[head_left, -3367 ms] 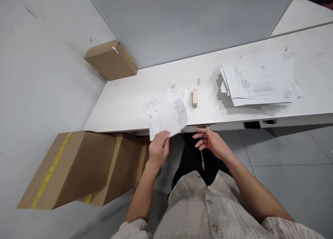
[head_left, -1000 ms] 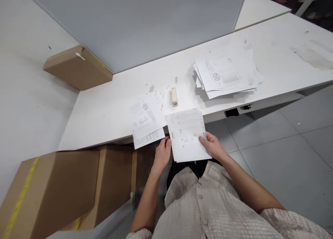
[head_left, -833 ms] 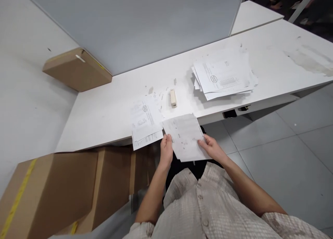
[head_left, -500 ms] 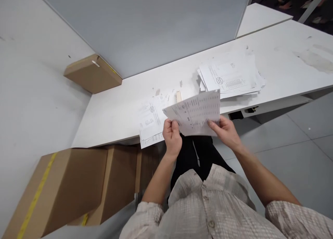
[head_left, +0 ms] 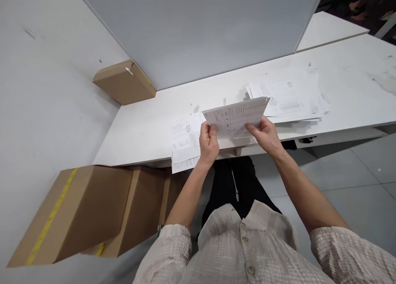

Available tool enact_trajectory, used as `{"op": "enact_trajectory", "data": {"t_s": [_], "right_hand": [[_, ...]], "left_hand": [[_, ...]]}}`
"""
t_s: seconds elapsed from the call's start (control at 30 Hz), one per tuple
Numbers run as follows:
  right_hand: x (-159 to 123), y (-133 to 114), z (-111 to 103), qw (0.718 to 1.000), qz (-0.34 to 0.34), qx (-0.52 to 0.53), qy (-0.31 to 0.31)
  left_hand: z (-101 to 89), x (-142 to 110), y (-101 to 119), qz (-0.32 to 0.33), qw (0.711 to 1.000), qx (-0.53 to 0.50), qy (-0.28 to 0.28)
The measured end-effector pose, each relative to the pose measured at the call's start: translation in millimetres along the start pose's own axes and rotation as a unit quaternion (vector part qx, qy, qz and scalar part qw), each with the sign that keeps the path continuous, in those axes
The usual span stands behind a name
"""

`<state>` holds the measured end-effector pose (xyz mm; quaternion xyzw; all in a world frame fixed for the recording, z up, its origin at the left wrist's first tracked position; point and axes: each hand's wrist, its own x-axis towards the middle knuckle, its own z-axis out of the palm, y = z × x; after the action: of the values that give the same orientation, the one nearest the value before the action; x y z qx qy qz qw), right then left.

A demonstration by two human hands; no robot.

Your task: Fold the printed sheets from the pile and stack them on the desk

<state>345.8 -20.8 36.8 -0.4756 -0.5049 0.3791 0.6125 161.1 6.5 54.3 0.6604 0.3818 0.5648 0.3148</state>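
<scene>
Both my hands hold a small stack of printed sheets (head_left: 236, 116) above the front edge of the white table (head_left: 139, 129). My left hand (head_left: 209, 143) is closed on the stack's left edge, thumb on top. On the right edge, my right hand (head_left: 267, 135) grips with its thumb across the print. Left of my left hand lies a pile of printed papers (head_left: 185, 146) that overhangs the table edge. A larger pile of papers (head_left: 289, 96) rests on the table beyond my right hand. The fingers under the held sheets are hidden.
A flat cardboard box (head_left: 128, 86) leans in the back left corner against the wall. Below the table's left end stand several large cardboard boxes (head_left: 93, 205) with yellow tape. A grey panel (head_left: 201, 32) rises behind the table. Grey floor (head_left: 346, 177) shows at right.
Both hands have lifted the sheets forward, farther over the table, and tilted them so that their top edge lies flatter to view. The whole view has shifted slightly.
</scene>
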Motion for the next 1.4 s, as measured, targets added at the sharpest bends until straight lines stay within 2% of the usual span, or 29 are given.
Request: {"op": "enact_trajectory", "data": {"t_s": [0.2, 0.6, 0.7, 0.8, 0.87, 0.93, 1.0, 1.07, 1.2, 1.4], "right_hand": [[1, -3, -1, 1.000, 0.020, -0.021, 0.000], [4, 7, 1, 0.999, 0.037, -0.007, -0.004], [2, 1, 0, 0.999, 0.031, -0.029, -0.007], [-8, -12, -4, 0.995, 0.041, -0.094, -0.011], [-22, -19, -8, 0.989, 0.065, -0.130, -0.017], [-41, -20, -13, 0.986, 0.105, -0.130, -0.024], [-62, -14, -17, 0.981, 0.167, -0.097, -0.026], [-82, -5, -20, 0.971, 0.236, -0.043, -0.019], [-102, 12, -24, 0.949, 0.312, 0.039, 0.018], [-83, 16, -17, 0.947, 0.318, 0.029, 0.026]], "left_hand": [[-0.1, 4, 1, -0.015, 1.000, 0.013, 0.013], [-2.3, 8, -1, -0.022, 1.000, 0.009, 0.009], [-4.8, 8, 1, -0.020, 1.000, 0.011, 0.012], [-9.1, 2, 5, -0.036, 0.999, 0.008, 0.018], [-12.9, -7, 6, -0.082, 0.997, -0.005, -0.007], [-17.7, -18, 3, -0.147, 0.987, -0.013, -0.060], [-23.2, -29, -2, -0.200, 0.973, 0.002, -0.112], [-28.6, -36, -7, -0.215, 0.965, 0.036, -0.142], [-33.4, -31, -13, -0.157, 0.964, 0.145, -0.158], [-20.3, -2, -35, -0.003, 0.946, 0.293, -0.138]]}}
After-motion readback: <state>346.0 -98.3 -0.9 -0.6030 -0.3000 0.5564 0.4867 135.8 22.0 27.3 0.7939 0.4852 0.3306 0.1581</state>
